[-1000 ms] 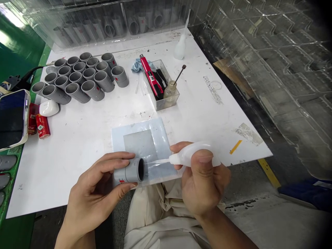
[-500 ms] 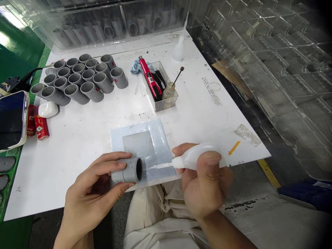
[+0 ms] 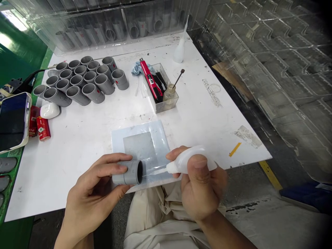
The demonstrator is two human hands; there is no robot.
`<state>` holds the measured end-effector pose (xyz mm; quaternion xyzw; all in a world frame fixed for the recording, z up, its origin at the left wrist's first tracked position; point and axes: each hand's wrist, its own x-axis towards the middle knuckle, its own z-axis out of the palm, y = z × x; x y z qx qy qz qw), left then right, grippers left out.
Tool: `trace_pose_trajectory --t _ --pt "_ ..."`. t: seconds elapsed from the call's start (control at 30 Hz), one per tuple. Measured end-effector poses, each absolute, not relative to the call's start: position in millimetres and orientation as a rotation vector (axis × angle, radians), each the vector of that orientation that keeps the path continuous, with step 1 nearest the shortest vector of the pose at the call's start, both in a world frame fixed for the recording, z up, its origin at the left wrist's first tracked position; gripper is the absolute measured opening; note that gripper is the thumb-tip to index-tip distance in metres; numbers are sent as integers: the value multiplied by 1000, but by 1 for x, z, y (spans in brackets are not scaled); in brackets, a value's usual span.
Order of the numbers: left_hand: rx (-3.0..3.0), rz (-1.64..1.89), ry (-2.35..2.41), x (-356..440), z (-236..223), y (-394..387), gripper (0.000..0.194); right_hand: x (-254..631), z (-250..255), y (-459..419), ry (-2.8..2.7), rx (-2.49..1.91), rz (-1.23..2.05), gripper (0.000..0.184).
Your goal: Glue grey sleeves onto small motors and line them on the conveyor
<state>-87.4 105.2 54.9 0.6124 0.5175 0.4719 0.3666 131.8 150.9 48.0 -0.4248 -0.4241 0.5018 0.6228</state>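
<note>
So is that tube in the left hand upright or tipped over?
Tipped over: the grey tube lies sideways in the left hand, its open end facing the white bottle's nozzle.

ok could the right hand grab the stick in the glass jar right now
Probably not: the right hand is wrapped around the squeeze bottle, though nothing seems to stand between it and the stick.

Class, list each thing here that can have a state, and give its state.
Grey plastic tube in left hand: sideways, mouth open
White squeeze bottle in right hand: tipped, nozzle uncapped
White long-nozzled bottle: upright
Small clear round jar: open
Clear rectangular plastic box: open
Blue cloth: crumpled
Pale-cased phone: screen dark
</note>
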Motion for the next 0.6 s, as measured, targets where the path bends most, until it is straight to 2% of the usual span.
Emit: trace_pose_trajectory --t 0.6 --pt "1584 1198 1323 -88 55 105 44 129 54 156 -904 -1029 1067 39"
